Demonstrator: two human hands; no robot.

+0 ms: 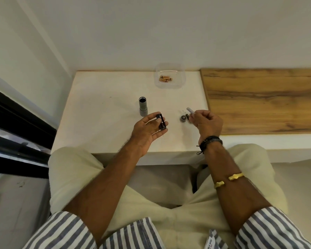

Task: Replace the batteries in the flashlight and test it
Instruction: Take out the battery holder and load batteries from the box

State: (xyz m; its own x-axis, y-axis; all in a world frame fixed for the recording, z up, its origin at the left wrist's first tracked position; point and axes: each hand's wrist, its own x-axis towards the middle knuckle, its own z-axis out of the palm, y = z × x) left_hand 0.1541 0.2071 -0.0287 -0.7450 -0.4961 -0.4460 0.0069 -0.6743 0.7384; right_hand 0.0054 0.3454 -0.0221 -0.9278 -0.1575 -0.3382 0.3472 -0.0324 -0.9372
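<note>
in the head view, the flashlight (143, 107) is seen standing upright on the white table (101, 123), its open end up, just beyond the left hand (146, 130). a black holder (161, 122) is gripped in that hand, with the thumb laid over it and the fingers curled beneath. the right hand (207, 122) is held near it but apart, and a pale cell (190, 110) is pinched at its fingertips, the other fingers being curled in. a round cap (183, 118) is seen lying on the table just under that hand, with a dark cell (187, 116) touching it or just beside it; which cannot be told. further back, copper cells (166, 79) are seen in a clear tub (180, 83). the task is judged to be about midway: the flashlight is opened and the holder is out, but whether the pale cell is being removed or fitted cannot be told, nor how many cells are seated in the holder. the loading of the holder, its return to the flashlight, the screwing on of the cap and the test are judged to be left.
</note>
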